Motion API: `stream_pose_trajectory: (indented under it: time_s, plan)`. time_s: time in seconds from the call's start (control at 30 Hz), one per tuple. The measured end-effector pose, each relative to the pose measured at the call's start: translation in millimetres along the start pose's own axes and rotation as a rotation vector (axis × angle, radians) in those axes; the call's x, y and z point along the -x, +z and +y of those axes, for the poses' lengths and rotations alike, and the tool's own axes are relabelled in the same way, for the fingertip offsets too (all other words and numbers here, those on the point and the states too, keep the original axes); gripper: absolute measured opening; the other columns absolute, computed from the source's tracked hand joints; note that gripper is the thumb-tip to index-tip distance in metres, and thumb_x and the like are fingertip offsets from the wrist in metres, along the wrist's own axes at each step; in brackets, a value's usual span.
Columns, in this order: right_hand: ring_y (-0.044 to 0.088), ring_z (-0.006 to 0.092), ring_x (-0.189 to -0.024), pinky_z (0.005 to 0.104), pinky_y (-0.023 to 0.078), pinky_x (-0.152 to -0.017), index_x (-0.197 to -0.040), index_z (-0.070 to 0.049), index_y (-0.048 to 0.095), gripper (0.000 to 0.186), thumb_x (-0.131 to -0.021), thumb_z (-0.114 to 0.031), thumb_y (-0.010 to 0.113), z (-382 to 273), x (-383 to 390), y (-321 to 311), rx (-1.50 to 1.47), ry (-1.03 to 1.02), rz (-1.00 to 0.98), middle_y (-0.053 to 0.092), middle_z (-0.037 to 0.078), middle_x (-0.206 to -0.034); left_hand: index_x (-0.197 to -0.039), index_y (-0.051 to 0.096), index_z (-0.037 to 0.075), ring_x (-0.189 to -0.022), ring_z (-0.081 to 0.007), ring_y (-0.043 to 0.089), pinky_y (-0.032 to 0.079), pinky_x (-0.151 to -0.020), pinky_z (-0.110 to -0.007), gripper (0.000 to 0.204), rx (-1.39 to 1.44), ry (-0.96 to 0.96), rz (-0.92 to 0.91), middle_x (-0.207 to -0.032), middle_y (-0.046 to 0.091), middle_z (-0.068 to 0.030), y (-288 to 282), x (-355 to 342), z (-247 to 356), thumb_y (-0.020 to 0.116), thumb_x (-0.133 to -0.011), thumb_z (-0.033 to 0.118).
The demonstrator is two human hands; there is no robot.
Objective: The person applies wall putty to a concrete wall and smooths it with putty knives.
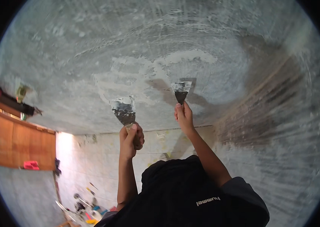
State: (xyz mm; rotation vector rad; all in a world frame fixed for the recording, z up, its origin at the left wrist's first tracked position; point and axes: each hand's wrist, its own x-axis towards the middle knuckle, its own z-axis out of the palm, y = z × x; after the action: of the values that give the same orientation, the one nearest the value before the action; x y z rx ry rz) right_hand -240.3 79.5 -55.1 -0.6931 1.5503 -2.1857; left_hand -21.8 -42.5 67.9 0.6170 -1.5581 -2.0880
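Note:
My left hand [131, 138] is closed round the handle of a wide putty knife [124, 111], its blade pointing up and smeared with pale filler along the top edge. Held in my right hand [184, 115] is a narrower putty knife [181, 90], whose dark blade carries whitish filler near its tip. Both blades are in front of a grey plastered wall [220, 68]. Fresh light patches of filler [137, 68] spread across the wall above and between the knives. Whether the right blade touches the wall I cannot tell; its shadow falls close around it.
A second wall [273, 151] with brown streaks meets this one at the right. On the left are a wooden door [24, 140] and a pink object [31, 165]. Assorted tools [86, 208] lie on the pale tiled floor [103, 162] at the lower left.

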Motion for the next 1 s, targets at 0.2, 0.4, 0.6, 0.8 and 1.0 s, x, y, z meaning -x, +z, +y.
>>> stream_pose_trajectory:
  time_s: [0.2, 0.4, 0.6, 0.8, 1.0]
  plan:
    - [0.044, 0.0045, -0.058, 0.0243, 0.037, -0.052, -0.086, -0.008, 0.049, 0.032, -0.11, -0.029, 0.056, 22, -7, 58, -0.168, -0.034, 0.091, 0.047, -0.004, -0.068, -0.088, 0.053, 0.006, -0.055, -0.0133, 0.052, 0.042, -0.047, -0.027, 0.034, -0.069, -0.061, -0.091, -0.071, 0.051, -0.0022, -36, -16, 21, 0.06, -0.105, 0.035]
    - [0.043, 0.005, -0.055, 0.0235, 0.034, -0.049, -0.09, -0.009, 0.05, 0.031, -0.111, -0.032, 0.052, 32, -22, 110, -0.346, -0.018, 0.173, 0.047, -0.003, -0.069, -0.087, 0.052, 0.007, -0.055, -0.013, 0.052, 0.042, -0.047, -0.027, 0.034, -0.129, -0.141, -0.16, -0.071, 0.051, -0.0025, -59, -22, 24, 0.058, -0.107, 0.034]
    - [0.043, 0.0065, -0.053, 0.0243, 0.032, -0.047, -0.09, -0.011, 0.048, 0.036, -0.111, -0.04, 0.048, 31, -38, 136, -0.447, -0.073, 0.264, 0.048, -0.001, -0.069, -0.084, 0.052, 0.007, -0.054, -0.0126, 0.051, 0.04, -0.045, -0.027, 0.036, -0.184, -0.211, -0.231, -0.071, 0.051, -0.0028, -71, -20, 29, 0.058, -0.106, 0.035]
    - [0.042, 0.0057, -0.049, 0.024, 0.033, -0.045, -0.084, -0.011, 0.046, 0.041, -0.111, -0.042, 0.048, 47, -22, 166, -0.574, -0.058, 0.289, 0.046, -0.002, -0.064, -0.084, 0.052, 0.007, -0.055, -0.0128, 0.051, 0.04, -0.045, -0.027, 0.036, -0.249, -0.262, -0.253, -0.071, 0.051, -0.0027, -77, -12, 32, 0.058, -0.106, 0.034]
    - [0.042, 0.0077, -0.05, 0.0253, 0.034, -0.046, -0.089, -0.011, 0.047, 0.038, -0.112, -0.041, 0.046, 32, -49, 176, -0.591, -0.053, 0.35, 0.047, -0.001, -0.067, -0.085, 0.052, 0.006, -0.055, -0.0132, 0.052, 0.041, -0.046, -0.027, 0.034, -0.244, -0.26, -0.264, -0.071, 0.051, -0.0028, -72, -6, 29, 0.058, -0.107, 0.032]
